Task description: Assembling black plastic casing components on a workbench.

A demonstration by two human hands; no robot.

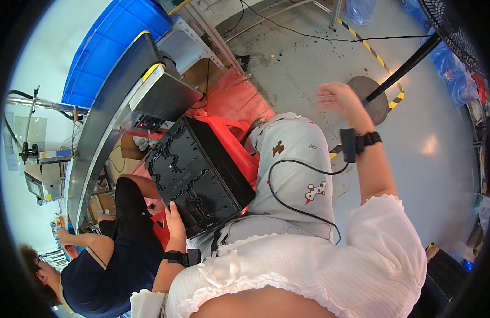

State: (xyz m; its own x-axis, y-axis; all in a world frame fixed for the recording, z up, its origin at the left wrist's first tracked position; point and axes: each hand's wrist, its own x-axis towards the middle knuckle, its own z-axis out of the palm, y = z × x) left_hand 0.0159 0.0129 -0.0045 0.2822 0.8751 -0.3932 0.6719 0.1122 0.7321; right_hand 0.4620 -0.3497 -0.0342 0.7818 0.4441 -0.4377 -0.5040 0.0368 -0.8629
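A black box [184, 180] with shiny raised patches on its top face lies tilted beside my thighs, over a red plastic stool [234, 143]. My left hand [175, 220] grips the box's near left edge, with a finger on the top face and the rest partly hidden behind the edge. Away from the box, my right hand [337, 99] is raised over the floor on the right, its fingers apart and nothing in them. Each wrist wears a black strap with a small module, and a black cable [271, 183] runs from the right one across my lap.
A conveyor [104, 119] curves along the left, with a metal unit [163, 95] at its end and a blue bin [115, 45] behind. Another person [104, 270] sits close on my left. A black pole with a round base [369, 95] stands at right beside striped floor tape.
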